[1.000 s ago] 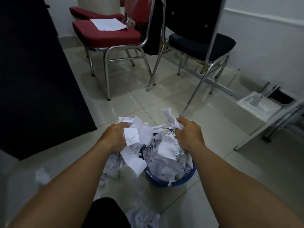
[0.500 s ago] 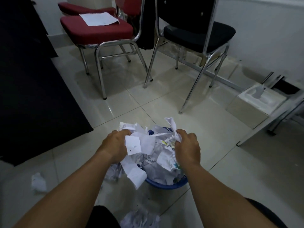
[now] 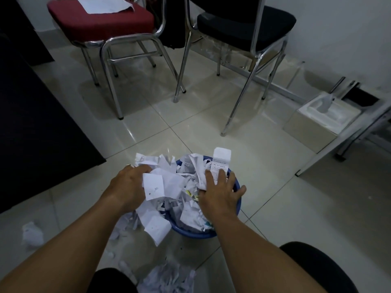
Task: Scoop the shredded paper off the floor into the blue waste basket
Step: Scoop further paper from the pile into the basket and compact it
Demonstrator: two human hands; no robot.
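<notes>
The shredded paper [image 3: 175, 187] is heaped over the mouth of the blue waste basket [image 3: 237, 206], piled above the rim and spilling over its left edge, where a few larger torn sheets hang toward the floor. My left hand [image 3: 129, 187] curls into the left flank of the heap, fingers buried in it, so I cannot tell how tightly it grips. My right hand [image 3: 220, 193] lies flat with fingers spread on the right side of the pile, over the rim, with a printed slip standing up just beyond its fingertips. I judge both hands are there to hem the load in and press it down, because loose strips this springy will not settle on their own.

More shreds wait on the tiled floor [image 3: 275, 187]: a clump [image 3: 169, 280] near my knees and a crumpled wad [image 3: 31, 233] off to the left. So the job is only partly done.

Beyond the basket stand a red-cushioned chair [image 3: 101, 22] with a sheet on its seat and a black-cushioned chair [image 3: 243, 20], well apart from it.
</notes>
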